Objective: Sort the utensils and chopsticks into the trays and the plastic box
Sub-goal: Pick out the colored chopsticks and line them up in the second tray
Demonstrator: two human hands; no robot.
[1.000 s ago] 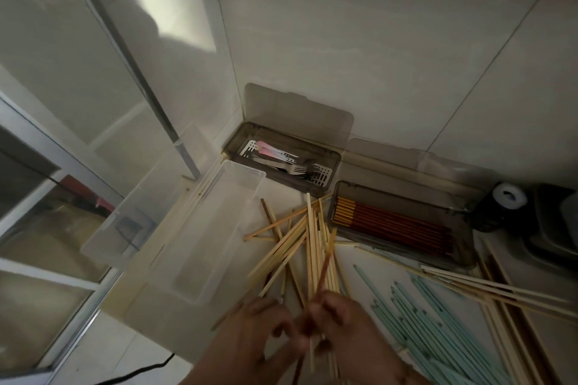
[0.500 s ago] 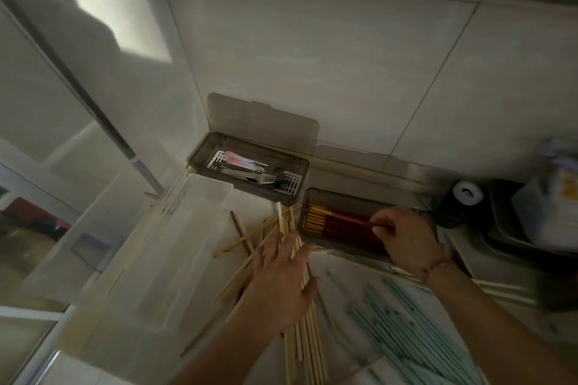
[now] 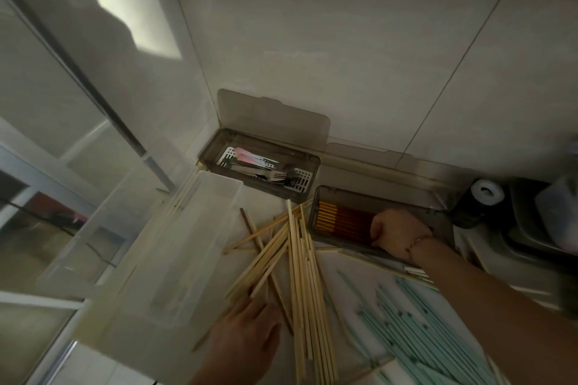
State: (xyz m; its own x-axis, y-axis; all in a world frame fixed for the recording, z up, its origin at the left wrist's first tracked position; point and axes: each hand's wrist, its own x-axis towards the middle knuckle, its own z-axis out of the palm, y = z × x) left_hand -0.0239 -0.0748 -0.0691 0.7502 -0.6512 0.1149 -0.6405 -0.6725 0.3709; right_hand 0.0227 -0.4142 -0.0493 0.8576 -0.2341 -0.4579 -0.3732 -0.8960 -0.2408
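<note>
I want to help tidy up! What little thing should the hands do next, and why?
Probably lift the right hand out of the smoky lidded tray of red-and-yellow chopsticks and return to the loose pale wooden chopsticks by the left hand, since many remain unsorted.

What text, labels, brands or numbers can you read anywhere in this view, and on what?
None can be read.
Clear plastic box: no label shows.
Smoky tray with forks: no print shows.
Smoky tray with red-brown chopsticks: no print shows.
Dark container with a white top: too dim and blurred to tell.
</note>
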